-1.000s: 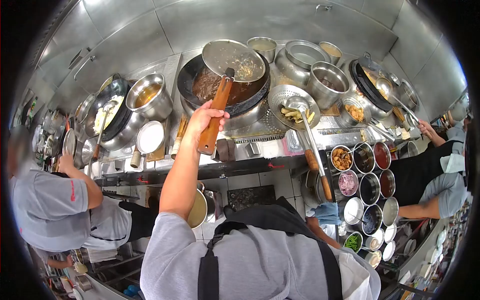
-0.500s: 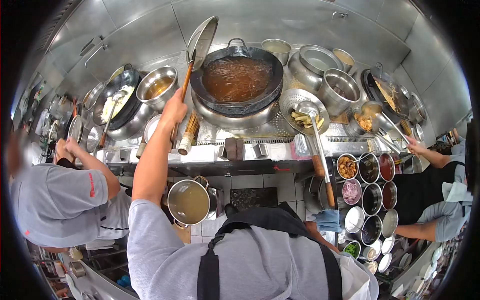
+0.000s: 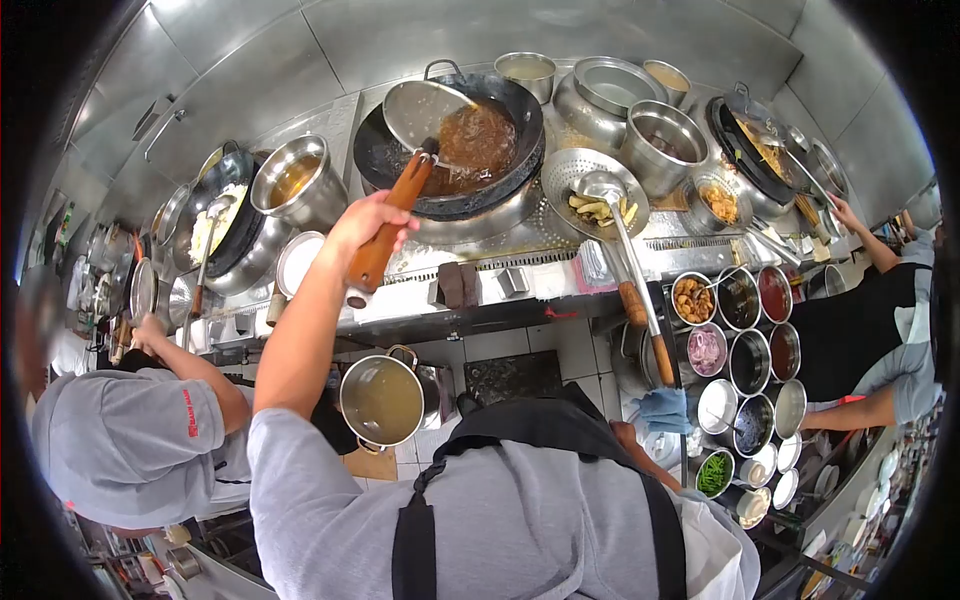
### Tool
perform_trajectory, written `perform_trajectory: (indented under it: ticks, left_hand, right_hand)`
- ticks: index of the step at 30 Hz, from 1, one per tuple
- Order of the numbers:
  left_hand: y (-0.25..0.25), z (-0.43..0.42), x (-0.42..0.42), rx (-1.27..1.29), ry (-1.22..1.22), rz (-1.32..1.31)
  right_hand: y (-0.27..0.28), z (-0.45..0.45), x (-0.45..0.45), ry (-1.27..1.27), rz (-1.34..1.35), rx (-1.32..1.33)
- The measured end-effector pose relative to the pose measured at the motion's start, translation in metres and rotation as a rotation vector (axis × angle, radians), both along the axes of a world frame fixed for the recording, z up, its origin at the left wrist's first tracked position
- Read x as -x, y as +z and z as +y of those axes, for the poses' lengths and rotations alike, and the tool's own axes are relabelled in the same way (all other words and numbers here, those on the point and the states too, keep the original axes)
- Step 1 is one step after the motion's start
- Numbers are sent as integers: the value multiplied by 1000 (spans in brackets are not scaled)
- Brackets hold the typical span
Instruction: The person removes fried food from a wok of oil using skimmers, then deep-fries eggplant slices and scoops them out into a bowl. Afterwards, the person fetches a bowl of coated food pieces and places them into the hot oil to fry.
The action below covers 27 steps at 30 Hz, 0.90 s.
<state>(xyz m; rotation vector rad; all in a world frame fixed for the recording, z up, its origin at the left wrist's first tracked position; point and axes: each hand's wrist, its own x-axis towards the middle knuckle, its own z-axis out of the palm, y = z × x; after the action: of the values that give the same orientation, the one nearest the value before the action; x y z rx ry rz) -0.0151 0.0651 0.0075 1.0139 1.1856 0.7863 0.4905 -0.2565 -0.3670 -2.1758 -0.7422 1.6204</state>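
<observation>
My left hand [image 3: 378, 222] is wrapped round the wooden handle of a round strainer [image 3: 410, 112]. The strainer's head is over the left part of a black wok [image 3: 370, 150] that holds bubbling brown liquid [image 3: 480, 140]. At the right of my body, my right hand [image 3: 624, 434] hangs low near a blue cloth [image 3: 662, 410]; its fingers are hidden. A perforated bowl [image 3: 560, 175] right of the wok holds greenish-yellow pieces and a ladle [image 3: 625, 235].
Steel pots [image 3: 300, 180] flank the wok. A pot of cloudy liquid [image 3: 382, 400] stands low before the counter. Containers of ingredients [image 3: 748, 360] are at right. Co-workers [image 3: 140, 440] stand left and right [image 3: 860, 350], the right one holding a ladle at another wok.
The strainer has gone from over the wok, to raised on edge at its left, and back over the wok. The food bits seen in it at first no longer show.
</observation>
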Motion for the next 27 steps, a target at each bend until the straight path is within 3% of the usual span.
perform_trajectory:
  ticks: [15, 19, 21, 25, 27]
  left_hand:
    - [5, 1, -72, -119, 81, -407]
    - [-4, 8, -84, -143, 164, -392]
    - [-4, 12, -98, -110, 193, -399]
    - [-1, 8, -135, -107, 109, -478]
    - [4, 16, -168, -104, 29, -519]
  right_hand:
    - [-15, -4, -17, 62, 0, -75]
    - [-21, 1, -32, 206, -27, -255]
    - [-18, 3, -37, 167, -24, -271]
    - [-27, -23, -38, -112, 43, -46]
    - [-44, -35, -51, -57, 13, -93]
